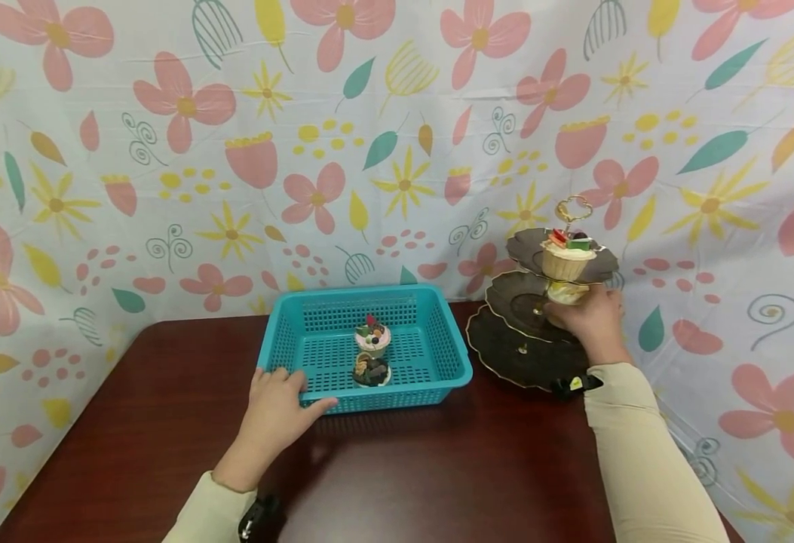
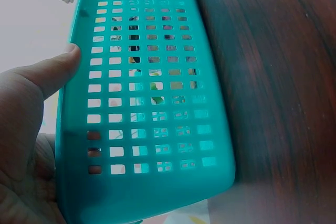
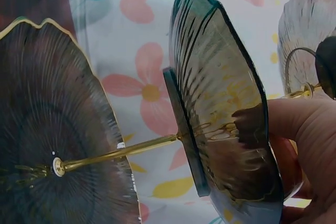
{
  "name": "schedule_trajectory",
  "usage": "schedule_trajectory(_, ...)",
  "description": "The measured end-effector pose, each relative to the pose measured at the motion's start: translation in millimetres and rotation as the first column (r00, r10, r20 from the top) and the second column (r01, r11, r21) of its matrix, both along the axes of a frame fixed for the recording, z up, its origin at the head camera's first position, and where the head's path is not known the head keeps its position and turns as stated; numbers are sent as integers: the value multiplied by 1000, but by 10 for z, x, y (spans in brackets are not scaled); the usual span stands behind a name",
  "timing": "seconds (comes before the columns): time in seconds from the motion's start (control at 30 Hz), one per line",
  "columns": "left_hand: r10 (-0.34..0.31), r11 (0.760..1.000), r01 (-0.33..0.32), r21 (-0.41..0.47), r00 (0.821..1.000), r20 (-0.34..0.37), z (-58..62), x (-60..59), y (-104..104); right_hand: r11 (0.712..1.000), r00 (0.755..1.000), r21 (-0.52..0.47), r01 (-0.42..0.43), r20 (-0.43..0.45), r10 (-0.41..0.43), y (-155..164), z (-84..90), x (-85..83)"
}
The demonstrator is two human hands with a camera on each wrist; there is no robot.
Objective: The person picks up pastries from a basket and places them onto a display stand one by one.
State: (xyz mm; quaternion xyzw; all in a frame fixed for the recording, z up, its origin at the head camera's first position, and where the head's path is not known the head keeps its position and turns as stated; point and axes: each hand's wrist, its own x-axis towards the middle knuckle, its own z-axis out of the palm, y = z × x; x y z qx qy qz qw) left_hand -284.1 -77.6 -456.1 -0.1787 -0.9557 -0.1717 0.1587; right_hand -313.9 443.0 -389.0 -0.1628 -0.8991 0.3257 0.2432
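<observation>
Left hand (image 1: 276, 411) gripping my perforated teal plastic basket (image 1: 430, 326); right hand (image 1: 590, 317) clasping a cupcake (image 1: 566, 292) on scalloped dark glass stand (image 1: 525, 358).

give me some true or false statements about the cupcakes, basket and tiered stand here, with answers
1. Two cupcakes sit inside the teal basket. True: a pink-frosted cupcake and a dark chocolate cupcake.
2. The left hand grips a cupcake. False: it holds the basket's near rim.
3. The right hand holds a cupcake at the middle tier of the three-tier stand. True.
4. The top tier is bare. False: a cupcake with red and green toppings sits on it.
5. The basket stands on the stand's bottom tier. False: it rests on the dark wooden table, beside the stand.
</observation>
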Motion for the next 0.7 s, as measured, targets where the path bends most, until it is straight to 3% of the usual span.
schedule_trajectory(0.2,-5,1000,5,6,1000,-8,21,-3,-12,996,1000,85,-6,18,5,-48,66,75)
schedule_trajectory(0.5,-8,1000,8,7,1000,19,-5,-1,-13,963,995,253,93,-57,-81,-483,244,508)
schedule_trajectory(0.6,-9,1000,9,9,1000,22,-16,-3,-11,952,999,306,33,-45,-20,-678,252,589)
schedule_trajectory(0.7,-6,1000,6,6,1000,14,-13,0,-16,960,997,274,-62,-30,73,-868,239,595)
